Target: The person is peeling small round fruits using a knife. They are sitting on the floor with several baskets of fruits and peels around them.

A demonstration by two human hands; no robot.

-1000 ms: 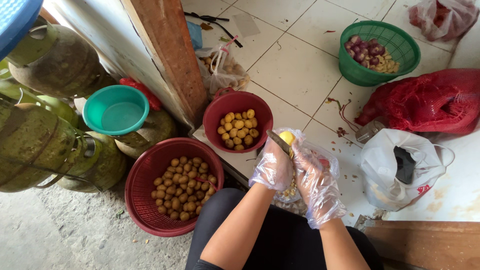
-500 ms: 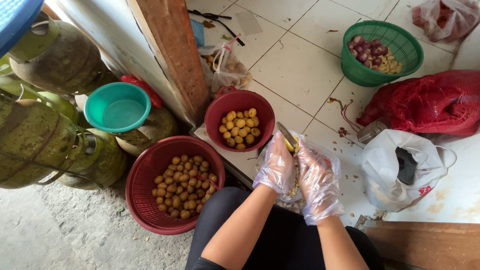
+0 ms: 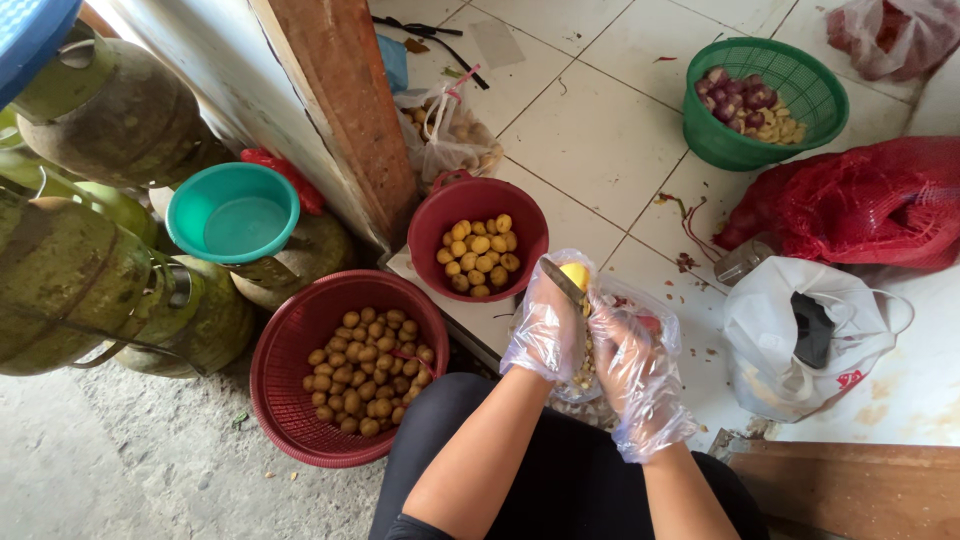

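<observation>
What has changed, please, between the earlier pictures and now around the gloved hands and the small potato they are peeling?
Little moved. The left hand and right hand keep hold of the small yellow potato and the knife; the blade has shifted a little against the potato, which was hidden by the gloves half a second ago and shows again. The red bowl, red basket, teal bowl and green basket stayed put.

My potato (image 3: 575,274) is small, round and yellow, peeled clean on top. My knife (image 3: 563,284) lies slanted against it.
</observation>
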